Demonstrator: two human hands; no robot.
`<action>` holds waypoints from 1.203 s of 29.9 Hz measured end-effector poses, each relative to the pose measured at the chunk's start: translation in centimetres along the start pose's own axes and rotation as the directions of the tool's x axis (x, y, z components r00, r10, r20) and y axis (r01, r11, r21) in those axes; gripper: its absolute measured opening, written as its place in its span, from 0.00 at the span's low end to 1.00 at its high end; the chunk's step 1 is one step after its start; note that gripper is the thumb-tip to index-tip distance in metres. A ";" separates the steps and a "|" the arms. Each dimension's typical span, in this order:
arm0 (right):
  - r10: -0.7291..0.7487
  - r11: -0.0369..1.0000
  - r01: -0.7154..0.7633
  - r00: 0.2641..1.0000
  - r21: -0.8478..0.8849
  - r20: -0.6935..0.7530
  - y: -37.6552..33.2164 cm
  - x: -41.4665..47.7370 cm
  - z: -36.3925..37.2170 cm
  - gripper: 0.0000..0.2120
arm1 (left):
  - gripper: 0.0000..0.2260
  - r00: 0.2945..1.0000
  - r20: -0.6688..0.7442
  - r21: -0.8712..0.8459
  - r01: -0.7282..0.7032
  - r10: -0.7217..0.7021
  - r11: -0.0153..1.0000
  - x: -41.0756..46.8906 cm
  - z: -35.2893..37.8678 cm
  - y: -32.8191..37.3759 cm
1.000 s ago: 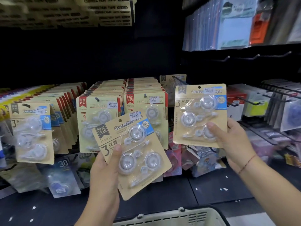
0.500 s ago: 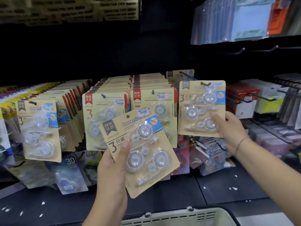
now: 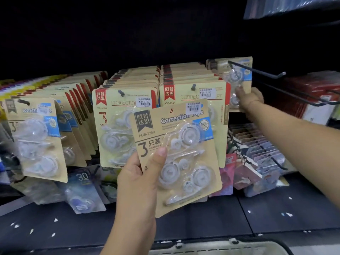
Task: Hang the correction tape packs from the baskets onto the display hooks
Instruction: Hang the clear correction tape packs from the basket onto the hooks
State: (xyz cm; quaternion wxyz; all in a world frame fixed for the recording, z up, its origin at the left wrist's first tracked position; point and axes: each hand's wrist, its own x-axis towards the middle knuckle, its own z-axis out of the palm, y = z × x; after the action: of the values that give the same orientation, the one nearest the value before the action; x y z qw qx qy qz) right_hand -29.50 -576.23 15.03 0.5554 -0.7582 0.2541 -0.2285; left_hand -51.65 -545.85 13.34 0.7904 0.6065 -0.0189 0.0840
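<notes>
One correction tape pack [image 3: 234,77] is seen threaded far back on the display hook [image 3: 257,70] at the row's right end, held low by the curled fingers of the right hand [image 3: 250,98]. A second pack [image 3: 176,155] is gripped, unhung, by the left hand [image 3: 139,181], thumb across its face. What is left in the basket [image 3: 211,248] cannot be told.

The held pack [image 3: 176,155] reads "Correction Tape" — a price sticker [image 3: 193,107] covers part — with "ADS-2309" and a large "3 只装". The hung pack [image 3: 114,129] behind shows "CORRECTION", "ADS-2306", a red "3" and a white label [image 3: 144,102] "3.00". A lower blister pack [image 3: 81,181] bears "30". Print on the far pack [image 3: 233,78] is blurred.
</notes>
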 end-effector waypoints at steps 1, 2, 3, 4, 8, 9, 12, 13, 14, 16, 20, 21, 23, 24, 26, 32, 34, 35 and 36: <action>0.009 1.000 -0.009 1.000 -0.013 -0.014 -0.2 0.5 0.3 0.28 | 0.19 1.000 0.001 -0.005 0.002 -0.002 1.000 0.1 -0.1 0.0; 0.013 0.999 -0.014 0.999 -0.048 -0.030 -0.2 1.0 0.6 0.28 | 0.19 1.000 0.001 -0.010 0.003 -0.003 1.000 0.2 -0.1 -0.1; 0.023 0.994 -0.025 0.999 -0.102 -0.024 -0.2 1.3 0.8 0.29 | 0.19 1.000 0.001 -0.013 0.005 -0.005 1.000 0.3 -0.1 0.0; 0.043 0.986 -0.043 0.999 -0.164 -0.001 -0.1 1.3 0.9 0.31 | 0.19 1.000 0.003 -0.014 0.006 -0.006 1.000 0.3 -0.1 0.0; 0.111 0.933 -0.076 0.990 -0.352 0.082 0.9 -0.2 -0.3 0.40 | 0.18 1.000 0.009 -0.013 -0.002 0.002 1.000 0.2 -0.1 0.1; 0.096 0.934 -0.058 0.991 -0.352 0.092 1.1 -1.3 -1.1 0.39 | 0.18 1.000 0.010 -0.013 -0.004 0.004 1.000 0.1 -0.1 0.1; -0.068 0.966 0.088 0.994 -0.242 0.091 2.1 -6.0 -4.0 0.27 | 0.19 1.000 0.014 -0.013 -0.006 0.007 1.000 -0.5 0.0 0.2; -0.116 0.975 0.132 0.989 -0.178 0.097 2.2 -8.2 -5.2 0.21 | 0.18 1.000 0.022 -0.017 -0.007 0.007 1.000 -0.7 0.1 0.3; -0.141 0.981 0.154 0.983 -0.116 0.118 2.3 -10.4 -6.4 0.17 | 0.18 0.999 0.032 -0.018 -0.006 0.006 1.000 -1.0 0.2 0.4; -0.133 0.991 0.136 0.966 -0.001 0.221 2.0 -15.1 -8.5 0.22 | 0.17 0.998 0.058 -0.025 0.008 -0.006 1.000 -1.6 0.4 0.3; -0.071 0.984 -0.036 0.813 0.172 0.578 1.3 -24.3 -11.9 0.30 | 0.19 0.992 0.100 -0.061 0.089 -0.082 0.994 -3.4 1.2 -0.1; -0.069 0.979 -0.073 0.755 0.188 0.652 1.3 -25.8 -12.4 0.30 | 0.19 0.990 0.097 -0.074 0.109 -0.102 0.991 -3.9 1.5 -0.2; -0.078 0.971 -0.113 0.687 0.213 0.722 1.8 -27.9 -12.8 0.28 | 0.15 0.988 0.099 -0.089 0.127 -0.118 0.988 -4.4 2.4 -0.4; -0.088 0.967 -0.110 0.696 0.228 0.712 2.2 -28.4 -12.8 0.27 | 0.13 0.986 0.115 -0.091 0.130 -0.119 0.987 -4.7 3.0 -0.4; -0.112 0.961 -0.076 0.772 0.267 0.625 3.0 -28.3 -12.7 0.24 | 0.12 0.982 0.150 -0.071 0.126 -0.114 0.990 -5.1 4.3 -0.3; -0.242 0.907 0.124 0.935 0.402 0.258 2.3 -23.5 -13.9 0.14 | 0.08 0.974 0.100 0.286 -0.223 0.202 0.932 -2.5 7.3 1.5; -0.260 0.902 0.193 0.957 0.387 0.130 2.2 -21.3 -14.6 0.07 | 0.14 0.901 0.189 0.556 -0.426 0.391 0.713 -0.4 7.8 2.5; -0.262 0.906 0.212 0.961 0.367 0.091 2.3 -20.2 -14.9 0.06 | 0.18 0.867 0.245 0.648 -0.480 0.435 0.591 0.8 8.1 2.9; -0.259 0.912 0.222 0.963 0.345 0.067 2.5 -19.4 -15.0 0.06 | 0.21 0.843 0.297 0.718 -0.507 0.449 0.477 2.1 8.4 3.2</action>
State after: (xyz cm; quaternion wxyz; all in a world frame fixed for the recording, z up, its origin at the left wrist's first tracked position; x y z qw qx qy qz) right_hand -54.12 -575.35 15.52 0.6568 -0.6899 0.0849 -0.2923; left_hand -49.51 -552.90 18.87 0.3947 0.8573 -0.1758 0.2799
